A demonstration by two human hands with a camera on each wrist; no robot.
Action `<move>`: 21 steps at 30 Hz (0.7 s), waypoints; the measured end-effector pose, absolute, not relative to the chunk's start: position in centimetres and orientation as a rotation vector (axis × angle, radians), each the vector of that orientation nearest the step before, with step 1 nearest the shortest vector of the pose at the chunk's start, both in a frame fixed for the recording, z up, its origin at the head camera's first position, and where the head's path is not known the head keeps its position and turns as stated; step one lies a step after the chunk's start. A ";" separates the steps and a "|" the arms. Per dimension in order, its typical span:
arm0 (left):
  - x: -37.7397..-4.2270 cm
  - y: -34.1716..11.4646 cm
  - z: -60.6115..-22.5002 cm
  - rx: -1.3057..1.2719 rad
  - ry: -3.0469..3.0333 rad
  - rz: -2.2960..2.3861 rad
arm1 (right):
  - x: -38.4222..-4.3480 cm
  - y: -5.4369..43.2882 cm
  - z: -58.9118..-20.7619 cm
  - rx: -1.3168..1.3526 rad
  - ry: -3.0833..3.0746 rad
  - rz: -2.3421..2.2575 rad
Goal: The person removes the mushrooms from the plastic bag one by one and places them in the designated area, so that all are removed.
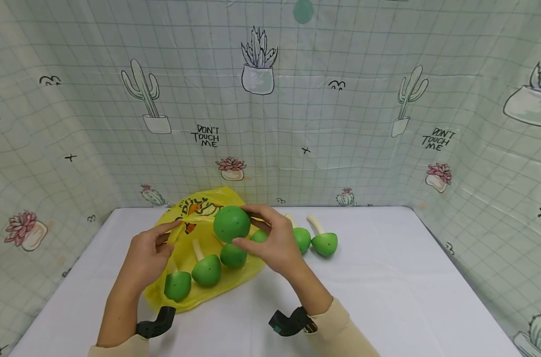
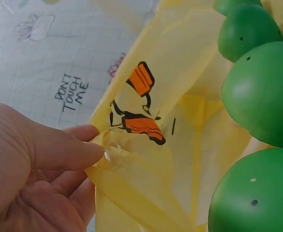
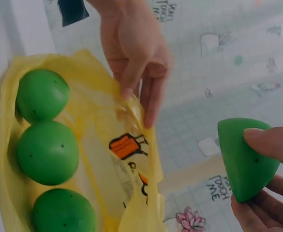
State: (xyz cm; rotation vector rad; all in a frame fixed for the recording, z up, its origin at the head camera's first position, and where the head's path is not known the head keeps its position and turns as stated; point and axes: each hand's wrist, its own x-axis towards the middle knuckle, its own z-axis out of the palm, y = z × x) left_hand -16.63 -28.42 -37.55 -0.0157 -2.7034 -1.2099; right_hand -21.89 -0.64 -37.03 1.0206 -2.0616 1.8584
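Observation:
My left hand pinches the rim of a yellow plastic bag with a cartoon print, lifting that edge. With thumb and fingers, my right hand grips a toy mushroom by its green cap. In the right wrist view, this mushroom's pale stem points toward the bag's rim. Several more green-capped mushrooms lie in the bag, among them a left one, a middle one and another just below the held cap.
One mushroom is partly hidden behind my right hand. Two others, one near my knuckles and one farther right, lie on the white table. A printed cloth hangs behind and at both sides.

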 end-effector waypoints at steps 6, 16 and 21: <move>-16.7 -28.5 -37.6 -0.015 -2.712 -1.202 | -22.4 1.5 -36.7 0.948 -2.009 1.932; -16.5 -28.5 -37.5 -0.027 -2.718 -1.209 | -23.2 4.8 -36.2 0.797 -1.943 2.013; -16.6 -28.5 -37.6 -0.034 -2.711 -1.205 | -23.9 6.7 -36.4 0.695 -1.950 2.013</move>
